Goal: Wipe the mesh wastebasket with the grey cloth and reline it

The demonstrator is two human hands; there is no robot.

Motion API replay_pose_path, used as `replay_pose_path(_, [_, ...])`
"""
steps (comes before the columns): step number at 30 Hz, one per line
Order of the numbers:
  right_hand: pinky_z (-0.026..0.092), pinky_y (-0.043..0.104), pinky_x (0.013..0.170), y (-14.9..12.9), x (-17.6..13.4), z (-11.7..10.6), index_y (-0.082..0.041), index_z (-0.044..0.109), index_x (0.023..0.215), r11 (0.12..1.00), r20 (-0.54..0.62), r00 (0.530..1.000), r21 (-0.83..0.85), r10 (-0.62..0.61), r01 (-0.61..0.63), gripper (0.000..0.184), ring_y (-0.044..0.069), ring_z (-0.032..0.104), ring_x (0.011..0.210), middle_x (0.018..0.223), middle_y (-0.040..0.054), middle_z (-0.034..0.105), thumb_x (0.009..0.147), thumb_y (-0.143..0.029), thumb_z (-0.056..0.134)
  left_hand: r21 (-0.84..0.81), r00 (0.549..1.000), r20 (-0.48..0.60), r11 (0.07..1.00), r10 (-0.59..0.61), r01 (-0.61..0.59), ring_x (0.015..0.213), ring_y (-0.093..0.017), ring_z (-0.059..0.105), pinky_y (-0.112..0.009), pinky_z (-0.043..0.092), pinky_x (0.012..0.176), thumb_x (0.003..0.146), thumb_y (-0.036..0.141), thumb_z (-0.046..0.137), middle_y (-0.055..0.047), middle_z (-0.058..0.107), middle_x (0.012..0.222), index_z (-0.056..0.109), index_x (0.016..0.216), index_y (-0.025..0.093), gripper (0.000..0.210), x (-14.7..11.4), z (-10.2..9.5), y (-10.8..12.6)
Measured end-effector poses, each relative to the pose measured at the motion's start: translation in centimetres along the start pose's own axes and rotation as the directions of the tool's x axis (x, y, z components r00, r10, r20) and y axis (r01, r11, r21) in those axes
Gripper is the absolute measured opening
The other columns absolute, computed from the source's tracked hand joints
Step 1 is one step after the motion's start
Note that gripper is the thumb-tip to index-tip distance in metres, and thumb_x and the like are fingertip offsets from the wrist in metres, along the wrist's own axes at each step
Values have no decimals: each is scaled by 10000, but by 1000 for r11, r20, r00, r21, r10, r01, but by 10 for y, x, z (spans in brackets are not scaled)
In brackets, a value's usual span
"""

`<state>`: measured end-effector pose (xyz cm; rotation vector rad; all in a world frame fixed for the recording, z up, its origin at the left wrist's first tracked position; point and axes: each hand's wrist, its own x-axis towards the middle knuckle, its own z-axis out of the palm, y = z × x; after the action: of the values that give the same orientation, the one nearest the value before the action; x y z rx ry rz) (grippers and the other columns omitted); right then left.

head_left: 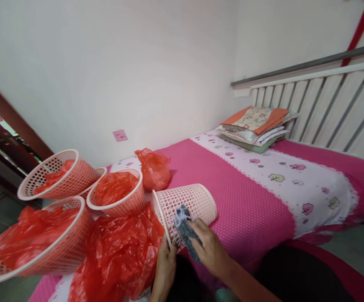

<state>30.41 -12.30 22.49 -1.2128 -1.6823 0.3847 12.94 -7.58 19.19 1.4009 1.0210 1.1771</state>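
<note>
A pale pink plastic basket with a perforated wall (197, 199) lies on its side on the bed, its mouth turned left. My left hand (165, 262) grips the basket's rim from below, with the thumb at the edge. In my right hand (208, 245) is a grey-green cloth (187, 230), pressed against the outside of the basket wall. The inside of the basket shows only through its holes. Beside my left hand spreads a crumpled heap of red plastic bags (122, 251).
Several more pink baskets, among them one in front (59, 245), hold red bags at the left. A knotted-looking red bag (154, 170) rests by the wall. Folded bedding (255, 123) is stacked near the white radiator-like railing (320, 107). The bed wears a pink dotted cover (232, 197).
</note>
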Motion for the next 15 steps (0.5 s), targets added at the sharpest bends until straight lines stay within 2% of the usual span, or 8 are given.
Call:
replay_pose_path(3, [550,425,1006,-5,10,-4,-243,548,1442,997,-86,996,-71,-9,3,623,250,620,1102,1157,89,627,882,15,456,-60,1000,-11,998,-10,9,1296,-352,667,-528,453,1192,844,497,731,-154,759,1312,720,1203,211,459,2,5,-6])
replay_pose_path(5, [551,423,973,-12,14,0,-241,567,1426,988,-48,998,-153,-27,19,609,250,610,1066,1141,87,627,885,18,459,-47,999,-28,999,-14,13,1253,-365,686,-543,483,1159,829,491,738,-151,778,1255,731,1155,210,431,1,6,-11])
replay_pose_path(9, [538,421,921,-27,13,21,-199,649,1305,961,66,997,-270,-50,66,428,260,592,1014,1108,91,656,956,-20,476,38,998,-61,999,-8,11,1213,-380,690,-561,498,1124,832,520,719,-159,781,1203,733,1109,196,426,-5,1,-20])
replay_pose_path(12, [520,418,903,-32,14,30,-178,673,1236,948,60,996,-308,-66,81,343,266,582,996,1076,89,662,984,-41,485,61,998,-65,998,-4,8,1226,-372,682,-555,469,1153,843,518,704,-167,764,1241,715,1163,189,459,-7,-1,-21])
replay_pose_path(15, [504,401,911,-33,24,28,-177,668,1261,932,44,996,-352,-76,87,349,265,579,1013,1100,93,661,982,-50,500,71,999,-42,997,12,-9,1251,-359,676,-533,476,1156,883,504,662,-166,752,1286,695,1221,194,460,-7,1,-19])
